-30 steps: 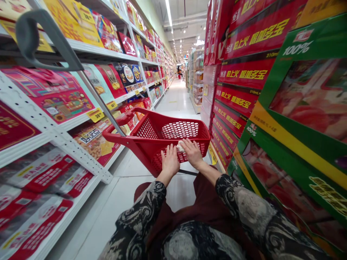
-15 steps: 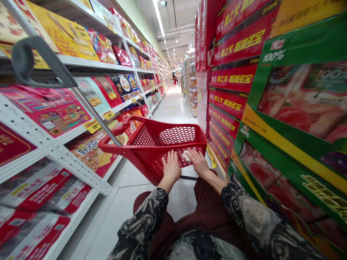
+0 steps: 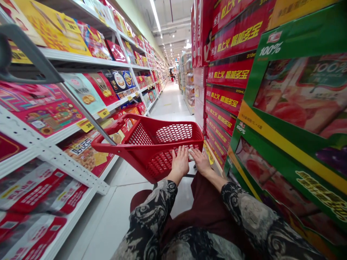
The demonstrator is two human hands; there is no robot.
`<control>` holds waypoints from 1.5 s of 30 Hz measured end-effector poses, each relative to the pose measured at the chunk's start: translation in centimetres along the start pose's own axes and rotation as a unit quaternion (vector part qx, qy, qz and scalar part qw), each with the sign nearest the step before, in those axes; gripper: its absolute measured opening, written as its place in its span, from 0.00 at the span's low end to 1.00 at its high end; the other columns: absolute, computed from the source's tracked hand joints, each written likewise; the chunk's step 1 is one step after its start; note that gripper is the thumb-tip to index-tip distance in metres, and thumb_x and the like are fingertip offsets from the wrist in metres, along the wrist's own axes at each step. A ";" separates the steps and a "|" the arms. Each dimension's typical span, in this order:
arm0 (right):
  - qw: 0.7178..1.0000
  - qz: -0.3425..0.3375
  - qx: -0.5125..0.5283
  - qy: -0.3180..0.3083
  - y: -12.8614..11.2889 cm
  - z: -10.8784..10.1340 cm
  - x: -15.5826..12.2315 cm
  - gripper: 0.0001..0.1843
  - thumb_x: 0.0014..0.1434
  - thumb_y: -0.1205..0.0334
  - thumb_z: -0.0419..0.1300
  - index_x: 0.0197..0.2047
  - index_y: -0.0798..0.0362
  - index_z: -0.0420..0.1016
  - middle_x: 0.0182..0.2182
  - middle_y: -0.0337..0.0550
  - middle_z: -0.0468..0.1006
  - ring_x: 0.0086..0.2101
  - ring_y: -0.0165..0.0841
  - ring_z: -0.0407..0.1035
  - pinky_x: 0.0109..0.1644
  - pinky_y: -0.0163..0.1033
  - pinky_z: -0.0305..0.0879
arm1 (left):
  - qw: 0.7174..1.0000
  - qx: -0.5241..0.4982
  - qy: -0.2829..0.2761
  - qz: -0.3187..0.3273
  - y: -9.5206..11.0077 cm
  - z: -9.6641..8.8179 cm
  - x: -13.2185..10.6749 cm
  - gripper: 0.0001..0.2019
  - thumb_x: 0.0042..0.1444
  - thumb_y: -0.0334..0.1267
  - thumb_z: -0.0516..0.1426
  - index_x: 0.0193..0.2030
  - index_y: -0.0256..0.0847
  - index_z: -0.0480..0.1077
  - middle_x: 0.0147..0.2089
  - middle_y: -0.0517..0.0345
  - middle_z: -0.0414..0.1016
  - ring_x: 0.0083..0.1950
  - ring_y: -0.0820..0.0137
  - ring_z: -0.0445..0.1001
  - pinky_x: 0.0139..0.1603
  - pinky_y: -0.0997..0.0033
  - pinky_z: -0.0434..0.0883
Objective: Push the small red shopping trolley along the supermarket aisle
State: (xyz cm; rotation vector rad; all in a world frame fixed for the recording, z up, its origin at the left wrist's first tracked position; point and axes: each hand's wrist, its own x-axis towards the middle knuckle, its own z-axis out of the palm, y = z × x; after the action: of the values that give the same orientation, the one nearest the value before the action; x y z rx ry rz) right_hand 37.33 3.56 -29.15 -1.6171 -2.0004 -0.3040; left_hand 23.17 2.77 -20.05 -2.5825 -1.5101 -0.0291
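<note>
A red plastic shopping basket cart (image 3: 135, 157) with perforated sides stands in front of my knees, its grey pull handle (image 3: 38, 61) slanting up to the left. My left hand (image 3: 180, 162) lies with outstretched fingers against the near side of the basket, close to its rim. Beside it, my right hand (image 3: 200, 160) presses a small white wad, like a tissue or cloth (image 3: 191, 155), against the same side near the right corner. Most of the wad is hidden under the fingers.
Shelves (image 3: 89, 61) of boxed biscuits and snacks run along the left. On the right rise stacked red drink cartons (image 3: 227, 76) and green juice boxes (image 3: 260, 119), close to my right arm. A tiled aisle (image 3: 170, 101) leads ahead, with a person far off.
My left hand has moved right along the basket side, now close to my right hand. The white wad is more covered by my fingers. The view has shifted slightly.
</note>
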 end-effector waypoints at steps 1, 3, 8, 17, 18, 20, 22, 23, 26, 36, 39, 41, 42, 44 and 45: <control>1.000 0.006 0.006 0.019 0.1 -0.4 0.3 0.26 0.58 0.72 0.47 0.59 0.49 0.62 0.59 0.46 0.63 0.59 0.39 0.54 0.58 0.53 0.51 | 1.000 0.002 -0.004 0.000 0.1 0.0 0.0 0.32 0.52 0.33 0.45 0.66 0.33 0.45 0.70 0.48 0.42 0.69 0.60 0.40 0.65 0.44 0.42; 0.997 0.023 0.016 0.066 0.5 -1.4 1.2 0.26 0.58 0.73 0.46 0.60 0.50 0.61 0.59 0.45 0.62 0.60 0.37 0.52 0.60 0.51 0.48 | 1.000 0.008 -0.011 0.000 0.0 -0.1 0.0 0.33 0.52 0.32 0.45 0.66 0.34 0.45 0.70 0.49 0.42 0.69 0.60 0.40 0.65 0.44 0.41; 0.996 0.053 0.012 0.072 1.1 -2.7 3.1 0.27 0.59 0.73 0.45 0.61 0.51 0.59 0.61 0.45 0.59 0.61 0.38 0.49 0.62 0.52 0.45 | 0.999 0.016 -0.028 -0.009 -0.4 -0.1 0.0 0.33 0.51 0.31 0.45 0.66 0.32 0.44 0.70 0.48 0.39 0.70 0.59 0.38 0.65 0.43 0.40; 0.996 0.006 0.020 -0.085 -1.4 -0.2 -0.1 0.26 0.58 0.75 0.47 0.59 0.50 0.62 0.59 0.50 0.63 0.58 0.39 0.55 0.58 0.54 0.52 | 0.999 0.007 -0.038 -0.020 -1.2 0.9 -1.1 0.33 0.51 0.32 0.46 0.66 0.33 0.44 0.70 0.48 0.40 0.70 0.59 0.39 0.65 0.43 0.41; 0.997 0.002 0.025 -0.069 -1.5 -0.3 0.2 0.26 0.58 0.75 0.47 0.59 0.50 0.62 0.59 0.49 0.63 0.58 0.39 0.56 0.58 0.53 0.52 | 0.999 0.006 -0.036 -0.024 -1.5 1.0 -1.2 0.33 0.51 0.32 0.46 0.66 0.33 0.45 0.70 0.48 0.41 0.70 0.59 0.39 0.65 0.43 0.41; 0.999 -0.003 0.032 -0.012 -1.6 -1.1 1.1 0.26 0.58 0.74 0.47 0.59 0.51 0.61 0.59 0.48 0.63 0.59 0.38 0.54 0.59 0.51 0.50 | 0.999 0.003 -0.032 -0.039 -2.2 1.1 -1.2 0.33 0.51 0.31 0.46 0.66 0.34 0.45 0.70 0.48 0.42 0.69 0.59 0.40 0.65 0.43 0.41; 0.998 0.003 0.032 0.047 -1.3 -2.1 2.5 0.26 0.59 0.73 0.45 0.60 0.51 0.61 0.59 0.47 0.62 0.60 0.37 0.52 0.61 0.50 0.47 | 0.998 0.002 -0.027 -0.053 -2.7 1.1 -1.1 0.33 0.51 0.31 0.46 0.66 0.34 0.45 0.70 0.48 0.41 0.69 0.59 0.40 0.65 0.44 0.41; 0.997 0.010 0.029 0.068 -1.1 -2.6 3.2 0.26 0.59 0.73 0.44 0.60 0.52 0.60 0.60 0.46 0.62 0.60 0.37 0.52 0.61 0.50 0.46 | 0.998 0.002 -0.025 -0.057 -2.9 1.0 -1.1 0.33 0.51 0.31 0.46 0.66 0.33 0.45 0.70 0.48 0.41 0.69 0.59 0.40 0.65 0.44 0.41; 0.996 0.033 0.018 0.077 -0.7 -3.4 4.4 0.27 0.60 0.73 0.43 0.61 0.52 0.59 0.60 0.47 0.61 0.60 0.38 0.51 0.60 0.52 0.46 | 0.998 0.002 -0.022 -0.061 -2.9 0.7 -0.8 0.33 0.51 0.31 0.46 0.66 0.33 0.45 0.70 0.47 0.41 0.69 0.59 0.40 0.65 0.44 0.41; 0.996 -0.052 0.006 -0.067 -3.2 0.5 1.6 0.23 0.61 0.72 0.47 0.58 0.50 0.63 0.58 0.46 0.64 0.59 0.40 0.54 0.59 0.53 0.51 | 0.998 0.006 -0.022 -0.056 -2.9 1.1 -1.1 0.32 0.52 0.32 0.45 0.66 0.36 0.44 0.70 0.49 0.41 0.70 0.60 0.40 0.65 0.45 0.40; 0.996 -0.063 0.012 -0.061 -3.8 0.2 1.7 0.23 0.61 0.72 0.47 0.58 0.49 0.63 0.58 0.45 0.64 0.59 0.39 0.55 0.59 0.52 0.51 | 0.997 0.005 -0.027 -0.066 -3.9 1.3 -1.3 0.33 0.52 0.32 0.46 0.66 0.36 0.44 0.70 0.48 0.41 0.70 0.59 0.40 0.65 0.45 0.41; 0.998 -0.060 0.018 -0.024 -4.1 -0.7 2.7 0.24 0.61 0.72 0.47 0.60 0.49 0.61 0.60 0.45 0.61 0.60 0.38 0.52 0.61 0.52 0.48 | 0.996 0.005 -0.024 -0.082 -4.6 1.3 -1.4 0.33 0.52 0.34 0.48 0.66 0.36 0.44 0.70 0.47 0.41 0.70 0.59 0.39 0.65 0.45 0.41; 0.998 -0.058 0.021 -0.005 -4.3 -1.3 3.4 0.24 0.61 0.71 0.46 0.60 0.49 0.60 0.60 0.45 0.60 0.60 0.37 0.51 0.61 0.52 0.47 | 0.996 0.007 -0.021 -0.092 -5.0 1.3 -1.5 0.34 0.52 0.35 0.49 0.66 0.35 0.44 0.70 0.47 0.40 0.70 0.58 0.38 0.65 0.45 0.41; 0.998 -0.056 0.022 0.022 -4.8 -2.1 4.9 0.25 0.62 0.71 0.46 0.61 0.49 0.58 0.61 0.45 0.59 0.61 0.37 0.49 0.62 0.52 0.45 | 0.994 0.010 -0.013 -0.111 -5.6 1.4 -1.6 0.35 0.52 0.40 0.50 0.66 0.35 0.43 0.70 0.45 0.39 0.70 0.57 0.38 0.65 0.44 0.41; 0.998 -0.057 0.021 0.026 -5.0 -2.3 5.5 0.24 0.62 0.70 0.45 0.62 0.49 0.58 0.61 0.45 0.59 0.61 0.37 0.48 0.62 0.52 0.45 | 0.993 0.012 -0.010 -0.118 -5.9 1.4 -1.6 0.36 0.52 0.42 0.51 0.66 0.34 0.43 0.70 0.44 0.39 0.70 0.56 0.37 0.65 0.44 0.41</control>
State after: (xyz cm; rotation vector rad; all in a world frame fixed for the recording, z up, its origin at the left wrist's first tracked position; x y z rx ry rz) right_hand 32.42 5.76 -23.44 -1.4580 -2.0499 -0.3409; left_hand 17.17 4.40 -20.84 -2.3792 -1.8021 -0.0118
